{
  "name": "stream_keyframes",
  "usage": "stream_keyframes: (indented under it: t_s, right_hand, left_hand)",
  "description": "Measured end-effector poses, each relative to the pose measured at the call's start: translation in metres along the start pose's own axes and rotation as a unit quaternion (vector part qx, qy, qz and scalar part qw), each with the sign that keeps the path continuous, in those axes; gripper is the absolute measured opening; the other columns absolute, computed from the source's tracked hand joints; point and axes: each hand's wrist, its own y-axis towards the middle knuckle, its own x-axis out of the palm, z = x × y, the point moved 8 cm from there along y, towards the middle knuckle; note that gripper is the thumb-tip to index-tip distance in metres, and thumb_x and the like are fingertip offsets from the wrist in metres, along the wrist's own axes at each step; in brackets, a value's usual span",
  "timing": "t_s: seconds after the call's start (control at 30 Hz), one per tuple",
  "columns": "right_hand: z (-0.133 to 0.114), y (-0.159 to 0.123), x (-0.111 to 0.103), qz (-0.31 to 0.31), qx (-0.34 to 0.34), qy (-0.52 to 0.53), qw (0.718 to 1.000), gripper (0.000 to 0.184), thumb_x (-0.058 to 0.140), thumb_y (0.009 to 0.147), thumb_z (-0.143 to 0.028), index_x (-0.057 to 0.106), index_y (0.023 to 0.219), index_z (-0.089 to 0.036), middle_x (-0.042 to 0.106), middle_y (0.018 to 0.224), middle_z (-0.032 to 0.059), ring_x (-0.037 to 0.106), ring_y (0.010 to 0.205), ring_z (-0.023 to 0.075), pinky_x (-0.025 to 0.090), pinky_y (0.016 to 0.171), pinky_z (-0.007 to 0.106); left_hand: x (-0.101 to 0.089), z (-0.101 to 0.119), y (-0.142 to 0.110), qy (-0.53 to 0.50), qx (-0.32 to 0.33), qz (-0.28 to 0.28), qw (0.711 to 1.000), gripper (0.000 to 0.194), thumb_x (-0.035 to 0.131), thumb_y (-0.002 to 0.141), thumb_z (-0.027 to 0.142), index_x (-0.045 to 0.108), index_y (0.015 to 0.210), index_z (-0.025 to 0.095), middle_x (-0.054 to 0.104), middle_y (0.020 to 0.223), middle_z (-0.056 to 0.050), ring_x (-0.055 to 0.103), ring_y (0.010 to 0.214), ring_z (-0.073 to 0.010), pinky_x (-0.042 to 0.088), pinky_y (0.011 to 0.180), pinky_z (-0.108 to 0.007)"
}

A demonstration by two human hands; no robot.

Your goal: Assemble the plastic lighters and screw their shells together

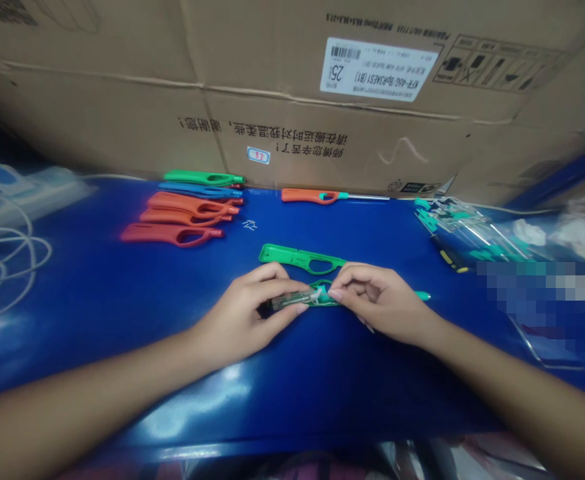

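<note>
Near the middle of the blue table, my left hand (245,310) is closed, thumb and fingers pinching a clear lighter fuel tank (288,300). The tank lies at the left end of a green lighter shell half (330,304), partly covered by my hands. A teal piece (321,294) shows inside that shell. My right hand (385,300) is closed too, its thumb and forefinger pinched together over the teal piece; what they grip is too small to make out. Just beyond my hands lies another green shell half (285,255), hollow side up, its right end near my right fingers.
At the back left lie several orange, red, blue and green lighter shells (175,233), beside tiny pale pins (249,225). An orange lighter (302,195) rests before the cardboard box (272,87). Rightward are metal lighter rods (492,230) and a screwdriver (450,253). White cable (32,247) coils left.
</note>
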Motion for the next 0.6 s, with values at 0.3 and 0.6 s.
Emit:
stream_keyframes:
  t_s: [0.3,0.6]
  right_hand:
    - [0.0002,-0.0006,-0.0003,0.002,0.001,-0.004,1.0,0.036,0.07,0.087,-0.052,0.063,0.086,-0.016,0.049,0.063,-0.0047,0.043,0.045,0.0056,0.034,0.038,0.021]
    - [-0.0008,-0.0001,-0.0002,0.001,-0.008,-0.013,1.0,0.038,0.07,0.086,-0.053,0.064,0.086,-0.016,0.051,0.068,-0.003,0.043,0.047,0.0052,0.034,0.039,0.021]
  left_hand:
    - [-0.0002,0.0007,0.0006,-0.002,-0.003,0.001,1.0,0.024,0.065,0.094,0.025,0.073,0.116,0.019,0.061,0.091,-0.003,0.06,0.075,-0.0121,0.05,0.065,-0.024]
    - [0.0016,-0.0002,0.0011,-0.003,-0.007,-0.009,1.0,0.025,0.065,0.095,0.025,0.073,0.117,0.02,0.061,0.091,-0.003,0.059,0.073,-0.0111,0.048,0.063,-0.023]
